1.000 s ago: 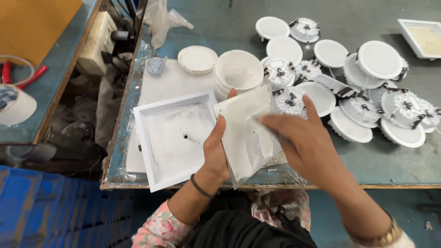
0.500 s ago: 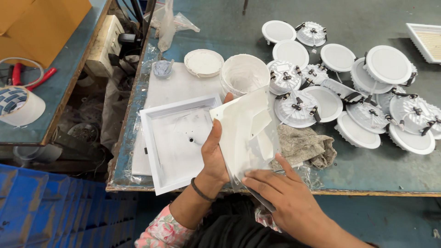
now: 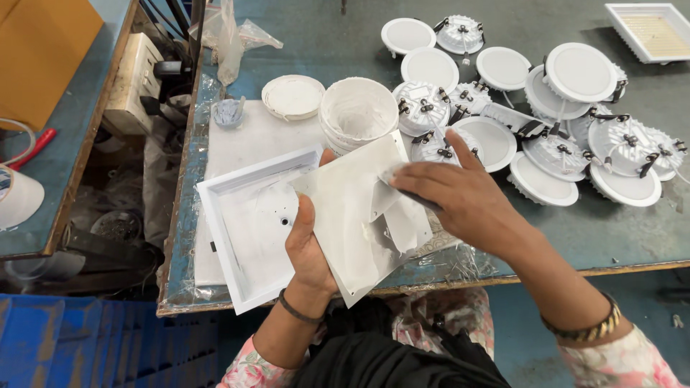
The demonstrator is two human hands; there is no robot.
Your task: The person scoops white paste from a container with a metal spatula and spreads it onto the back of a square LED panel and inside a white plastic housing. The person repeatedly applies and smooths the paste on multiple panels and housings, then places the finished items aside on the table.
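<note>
Left hand (image 3: 307,248) closed on lower edge of white square plate (image 3: 352,215), tilted up off bench (image 3: 575,237) for access. Right hand (image 3: 460,197) laid flat, pressing its upper face. Square white frame (image 3: 244,223) just beside, on bench. Round lamp housings (image 3: 568,151) grouped behind.

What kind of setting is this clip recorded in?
Most likely a small lighting assembly workshop. A worn workbench carries many round white downlight units, some face up, some showing clips and wiring. The left hand holds a white square panel beside a square white frame; the right hand rests on it.
</note>
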